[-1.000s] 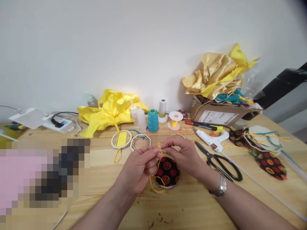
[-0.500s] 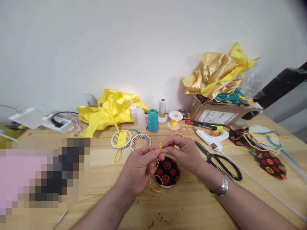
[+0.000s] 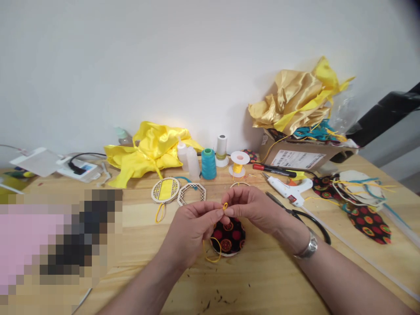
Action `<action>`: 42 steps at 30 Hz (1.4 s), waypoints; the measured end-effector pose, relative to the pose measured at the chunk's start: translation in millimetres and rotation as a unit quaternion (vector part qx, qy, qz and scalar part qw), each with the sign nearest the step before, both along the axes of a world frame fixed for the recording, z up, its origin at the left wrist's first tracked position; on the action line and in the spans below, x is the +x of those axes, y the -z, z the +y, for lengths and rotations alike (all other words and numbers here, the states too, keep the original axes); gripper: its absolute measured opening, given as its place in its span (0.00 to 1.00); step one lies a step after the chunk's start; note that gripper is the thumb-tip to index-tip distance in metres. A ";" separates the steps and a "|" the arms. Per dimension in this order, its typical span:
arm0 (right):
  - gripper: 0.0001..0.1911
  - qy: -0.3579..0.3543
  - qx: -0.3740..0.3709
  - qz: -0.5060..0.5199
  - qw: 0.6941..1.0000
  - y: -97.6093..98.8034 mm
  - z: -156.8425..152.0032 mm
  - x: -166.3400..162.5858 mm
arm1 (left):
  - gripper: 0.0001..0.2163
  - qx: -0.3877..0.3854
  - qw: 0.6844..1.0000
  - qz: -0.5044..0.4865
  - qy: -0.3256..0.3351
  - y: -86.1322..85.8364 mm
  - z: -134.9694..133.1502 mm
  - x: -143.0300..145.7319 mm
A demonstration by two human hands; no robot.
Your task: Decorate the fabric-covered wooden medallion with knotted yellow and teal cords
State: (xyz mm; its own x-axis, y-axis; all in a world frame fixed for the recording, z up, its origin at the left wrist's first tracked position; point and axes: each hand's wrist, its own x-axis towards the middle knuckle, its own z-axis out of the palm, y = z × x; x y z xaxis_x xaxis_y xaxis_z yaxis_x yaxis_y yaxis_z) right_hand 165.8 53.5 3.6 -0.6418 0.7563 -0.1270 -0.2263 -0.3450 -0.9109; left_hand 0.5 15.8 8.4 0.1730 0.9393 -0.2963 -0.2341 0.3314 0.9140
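2 hands are working a yellow cord point(image 3: 213, 245) directly above a round fabric-covered disc point(image 3: 229, 236), which is lying flat on the wooden table point(image 3: 262, 280). The left hand point(image 3: 193, 225) is pinching the cord between thumb and fingertips, closed on it. The right hand point(image 3: 254, 208) is pinching the same cord, also closed, with a small loop of cord showing between the 2 sets of fingertips just above the disc's far edge. The remaining cord is hanging down from the pinch and curling over the disc's left side onto the table. The disc is sitting partly under both hands, with its black, red and yellow pattern facing up.

Black scissors point(image 3: 311, 223) are lying to the right of the disc, partly hidden behind the right wrist, which is wearing a silver bracelet point(image 3: 310, 247). A white glue gun point(image 3: 288, 191) is lying beyond the scissors, further right of the disc. 2 wooden lattice frames point(image 3: 177, 192) are lying behind and left of the disc. A teal thread cone point(image 3: 208, 164) and a small yellow spool point(image 3: 239, 164) are standing well behind the disc, near the wall. Crumpled yellow satin point(image 3: 147, 153) is lying far behind and left of the disc. A cardboard box point(image 3: 302, 157) holding gold fabric is sitting far behind and right of it.
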 end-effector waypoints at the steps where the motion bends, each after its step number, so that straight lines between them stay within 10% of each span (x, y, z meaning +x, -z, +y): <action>1: 0.07 0.001 0.000 0.001 1.000 -0.4 -0.2 0.3 | 0.03 0.001 1.000 0.004 -0.002 -0.2 0.3 0.1; 27: 0.05 0.057 0.066 -0.063 0.994 -5.1 -3.1 -2.0 | 0.06 0.000 0.999 0.028 -0.032 -1.8 0.1 0.9; 42: 0.02 0.184 0.205 -0.216 0.937 -7.1 -12.1 -14.9 | 0.07 0.025 0.994 0.085 -0.068 1.5 0.0 0.7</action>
State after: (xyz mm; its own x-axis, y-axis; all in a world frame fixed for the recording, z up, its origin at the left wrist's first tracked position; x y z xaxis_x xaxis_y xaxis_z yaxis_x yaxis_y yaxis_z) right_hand 150.9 41.4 10.7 -0.2837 0.9583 0.0346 0.1600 0.0829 -0.9836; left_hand 1.2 15.8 6.9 -0.0050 0.9650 -0.2621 -0.1153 0.2598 0.9588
